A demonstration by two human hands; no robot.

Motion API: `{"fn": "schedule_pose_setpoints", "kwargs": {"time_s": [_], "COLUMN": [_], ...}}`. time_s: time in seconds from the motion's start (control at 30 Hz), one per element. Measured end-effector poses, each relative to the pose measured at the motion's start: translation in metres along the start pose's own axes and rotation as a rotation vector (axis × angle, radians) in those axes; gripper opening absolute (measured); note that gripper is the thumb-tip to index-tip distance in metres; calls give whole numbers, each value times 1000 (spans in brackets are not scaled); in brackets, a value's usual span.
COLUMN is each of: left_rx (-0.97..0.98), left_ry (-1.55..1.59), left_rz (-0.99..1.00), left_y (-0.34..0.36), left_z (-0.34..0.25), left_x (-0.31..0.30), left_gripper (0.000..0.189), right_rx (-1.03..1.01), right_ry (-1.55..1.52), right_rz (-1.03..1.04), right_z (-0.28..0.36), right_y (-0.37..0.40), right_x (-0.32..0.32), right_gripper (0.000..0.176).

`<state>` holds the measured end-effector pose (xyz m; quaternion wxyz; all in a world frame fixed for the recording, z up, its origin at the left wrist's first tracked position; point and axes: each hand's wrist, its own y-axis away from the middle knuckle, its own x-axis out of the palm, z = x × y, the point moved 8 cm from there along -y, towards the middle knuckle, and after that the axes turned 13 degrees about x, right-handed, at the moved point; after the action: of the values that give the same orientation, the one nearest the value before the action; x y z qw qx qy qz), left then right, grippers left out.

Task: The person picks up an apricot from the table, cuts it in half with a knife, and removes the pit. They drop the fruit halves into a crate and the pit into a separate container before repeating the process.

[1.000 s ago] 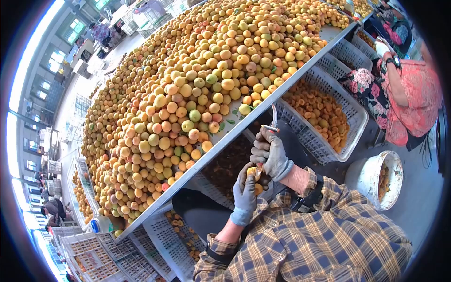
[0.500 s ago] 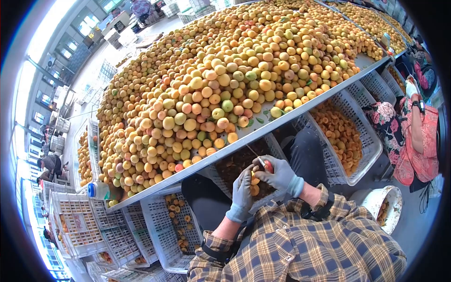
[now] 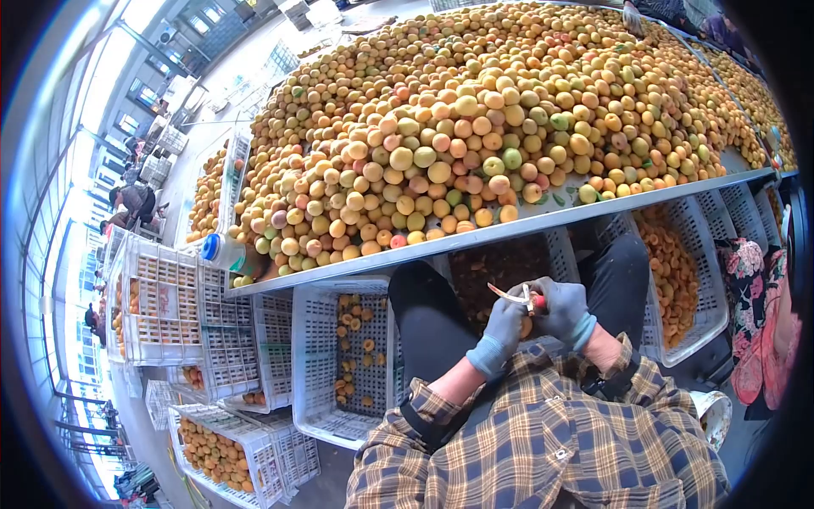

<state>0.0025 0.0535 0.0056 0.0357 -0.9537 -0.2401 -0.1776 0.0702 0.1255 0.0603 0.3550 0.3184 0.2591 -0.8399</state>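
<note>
My left hand, in a grey glove, is closed around an apricot that shows only partly between my hands. My right hand, gloved too, grips the red handle of a small knife, with its light-coloured blade pointing left over my left fingers. Both hands meet above a crate of dark scraps between my knees. Just beyond it, a large heap of apricots covers the metal-edged table.
A crate with some halved apricots stands left of my legs; another, fuller crate stands right. Stacked white crates and a blue-capped bottle are at the left. A person in floral clothing sits at the right edge.
The view has swung right, so the scene sits differently in the frame. My hands have drawn closer together, and the knife blade now points left across my left hand instead of away from me.
</note>
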Motion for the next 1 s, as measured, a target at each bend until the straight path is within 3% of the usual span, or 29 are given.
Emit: {"fn": "schedule_pose_setpoints", "kwargs": {"time_s": [0.03,0.1,0.13,0.2,0.3,0.33,0.43,0.5,0.57,0.63,0.7,0.77,0.9,1.0], "left_rx": [37,-279,-319,-127,215,323,377,430,432,434,341,352,406,511], "left_ry": [-47,168,274,256,-61,-190,-636,-466,-511,-561,-773,-620,-715,-881], "left_rz": [41,-124,-165,-205,-463,-547,-809,-917,-941,-974,-846,-874,-780,-600], "left_y": [2,14,17,17,25,34,75,101,113,122,111,105,75,36], "left_z": [-11,-11,1,-22,-79,-93,-129,-128,-125,-125,-118,-108,-120,-144], "left_x": [3,-2,-16,-44,-115,-146,-215,-254,-253,-248,-235,-229,-206,-174], "left_gripper": [24,24,24,32,38,33,27,27,27,27,27,27,27,26], "right_rx": [10,-63,-13,27,80,72,62,222,422,528,653,799,786,778], "right_ry": [4,-130,-223,-302,-266,-202,-298,-260,-351,-128,-99,-365,-356,-345], "right_rz": [-5,-70,-50,-6,217,208,-152,-275,-416,-514,-488,-389,-384,-409], "right_z": [1,12,7,5,6,-1,-46,-83,-132,-174,-232,-291,-277,-263], "right_y": [0,0,-1,-5,-14,-15,-10,1,24,55,94,138,155,174], "right_x": [0,-11,-10,-10,-22,-33,-98,-139,-158,-162,-142,-100,-90,-89], "right_gripper": [26,29,30,32,31,30,20,14,14,18,23,24,24,24]}}
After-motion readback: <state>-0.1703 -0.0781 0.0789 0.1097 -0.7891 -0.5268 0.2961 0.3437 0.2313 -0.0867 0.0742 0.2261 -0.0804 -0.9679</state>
